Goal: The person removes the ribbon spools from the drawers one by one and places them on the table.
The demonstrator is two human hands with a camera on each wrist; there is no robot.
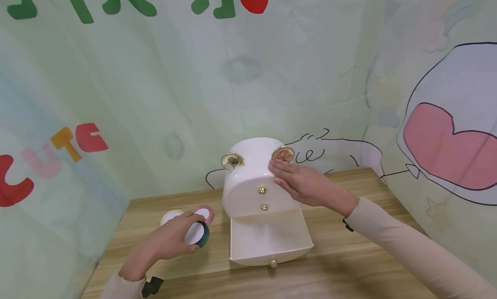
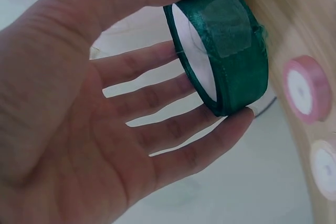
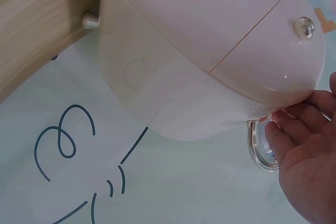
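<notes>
My left hand (image 1: 168,240) pinches a roll of dark green ribbon (image 2: 239,51) between thumb and fingers, a little left of the drawer. In the left wrist view its white core side faces the palm. Two more rolls, one of pink ribbon (image 2: 317,90) and one cream (image 2: 326,165), lie on the table beside that hand. A glossy white rounded storage box (image 1: 254,161) with gold ear-like rings stands in the middle. Its bottom drawer (image 1: 268,240) is pulled out and bare inside. My right hand (image 1: 306,184) rests on the box's top beside the right ring, fingers nearly straight.
The wooden table (image 1: 341,256) ends at a pale printed cloth (image 1: 186,96) behind and on both sides. Small gold knobs mark the two closed upper drawers; another knob (image 1: 273,262) sticks out from the open drawer's front.
</notes>
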